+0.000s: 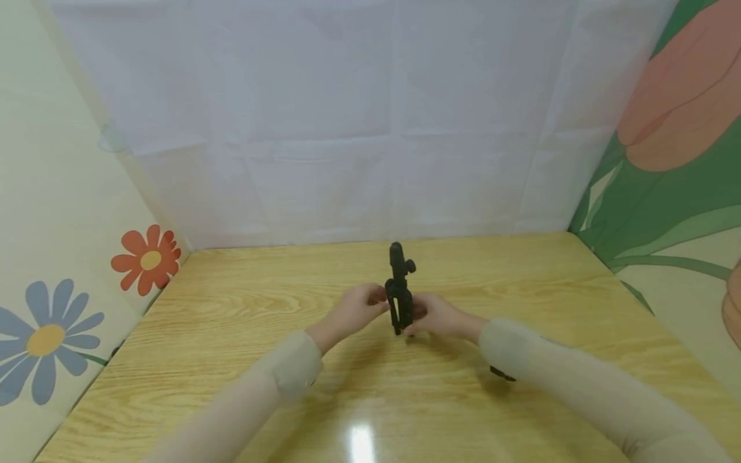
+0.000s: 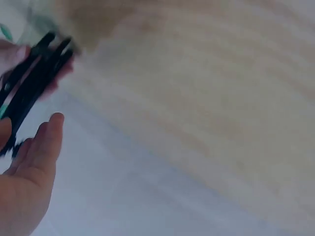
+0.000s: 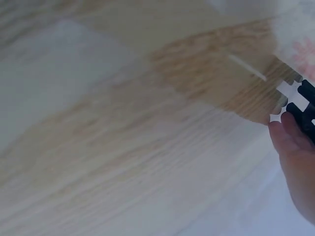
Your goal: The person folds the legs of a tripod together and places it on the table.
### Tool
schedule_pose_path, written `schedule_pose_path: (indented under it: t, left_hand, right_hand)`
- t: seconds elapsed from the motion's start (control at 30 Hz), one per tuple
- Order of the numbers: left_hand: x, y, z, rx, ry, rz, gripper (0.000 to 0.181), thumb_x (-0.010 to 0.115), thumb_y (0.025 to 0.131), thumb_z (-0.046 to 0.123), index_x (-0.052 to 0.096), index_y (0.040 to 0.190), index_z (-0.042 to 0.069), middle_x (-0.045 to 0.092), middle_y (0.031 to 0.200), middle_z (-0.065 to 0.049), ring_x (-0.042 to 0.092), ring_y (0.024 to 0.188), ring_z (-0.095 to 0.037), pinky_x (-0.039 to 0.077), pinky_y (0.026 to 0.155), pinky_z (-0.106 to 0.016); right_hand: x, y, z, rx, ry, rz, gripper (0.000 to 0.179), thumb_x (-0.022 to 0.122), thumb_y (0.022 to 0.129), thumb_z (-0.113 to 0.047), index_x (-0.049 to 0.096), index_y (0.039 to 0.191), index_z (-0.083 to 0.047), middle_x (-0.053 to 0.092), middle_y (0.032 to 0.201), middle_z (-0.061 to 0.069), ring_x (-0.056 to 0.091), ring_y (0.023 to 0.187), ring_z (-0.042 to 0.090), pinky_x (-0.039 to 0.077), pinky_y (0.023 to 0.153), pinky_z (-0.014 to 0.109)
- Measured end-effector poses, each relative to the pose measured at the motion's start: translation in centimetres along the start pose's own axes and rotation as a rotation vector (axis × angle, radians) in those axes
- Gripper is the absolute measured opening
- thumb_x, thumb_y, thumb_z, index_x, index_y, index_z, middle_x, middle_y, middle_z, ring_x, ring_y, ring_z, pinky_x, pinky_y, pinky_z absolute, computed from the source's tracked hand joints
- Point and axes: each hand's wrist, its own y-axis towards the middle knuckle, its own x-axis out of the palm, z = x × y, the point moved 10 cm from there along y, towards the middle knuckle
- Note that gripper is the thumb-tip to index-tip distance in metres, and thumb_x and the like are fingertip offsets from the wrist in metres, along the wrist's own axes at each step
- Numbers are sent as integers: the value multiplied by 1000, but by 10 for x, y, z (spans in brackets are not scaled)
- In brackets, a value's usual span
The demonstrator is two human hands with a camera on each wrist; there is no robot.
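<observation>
A black tripod-like stand (image 1: 398, 275) with a round side knob stands upright over the middle of the table, its slender legs folded together and pointing down. My right hand (image 1: 444, 315) grips the lower part from the right. On the other side, my left hand (image 1: 354, 312) has its fingertips right at the legs. The left wrist view shows that hand's fingers (image 2: 48, 147) extended and the thumb overlapping the black legs (image 2: 37, 81). Only part of the right hand (image 3: 299, 167) and the leg ends (image 3: 307, 93) show in the right wrist view.
The wood-grain table (image 1: 243, 289) ends at a white cloth backdrop (image 1: 324, 128). Flower-printed panels stand at the left (image 1: 52, 193) and right (image 1: 683, 244). A small dark strap (image 1: 502, 373) shows beneath the right sleeve.
</observation>
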Motion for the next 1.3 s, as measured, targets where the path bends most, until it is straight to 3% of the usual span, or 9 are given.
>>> schedule_pose_path:
  t: [0.17,0.3,0.43,0.63,0.93,1.07,1.3]
  left_hand:
    - [-32,-3,17,-47,28,-41,50,60,98,19,45,140,-4,53,136,-21,53,121,-36,47,97,-47]
    - [-51,-1,41,2,9,-87,62,61,98,25,33,149,1,45,144,-19,47,128,-35,42,101,-48]
    - [-60,3,63,49,55,-109,66,64,96,25,32,150,3,44,145,-18,50,125,-34,45,99,-47]
    - [-63,7,76,89,147,-114,55,68,93,15,45,141,-3,50,139,-19,60,110,-30,51,90,-41]
    - [-69,3,71,128,268,-103,36,69,90,8,60,121,-9,62,118,-21,61,103,-30,50,90,-41]
    - [-68,0,59,118,283,-128,33,70,89,6,63,116,-11,65,113,-21,62,102,-30,51,90,-40]
    - [-61,-10,32,80,295,-199,30,71,88,7,67,114,-7,67,112,-19,65,102,-29,53,88,-38]
  right_hand:
    - [-2,-2,0,5,-17,10,50,75,83,-1,54,126,10,62,121,24,61,112,35,45,99,44]
    - [-6,-5,1,18,-34,25,51,75,83,-2,54,127,10,61,124,24,59,115,35,44,100,44]
    - [-11,-7,0,21,-65,46,46,75,82,-1,56,122,12,63,120,24,60,112,35,46,99,43]
    - [-15,-9,-5,16,-95,57,41,77,80,1,59,115,13,66,111,23,64,104,33,50,93,40]
    - [-28,-17,-7,53,-252,86,54,79,80,-5,56,125,11,66,112,19,63,102,30,52,89,40]
    - [-34,-20,-11,34,-315,83,54,79,80,-8,57,126,10,64,117,21,62,105,32,50,93,45]
    - [-41,-23,-14,21,-373,75,51,80,80,-9,61,125,5,67,111,16,63,98,26,50,89,46]
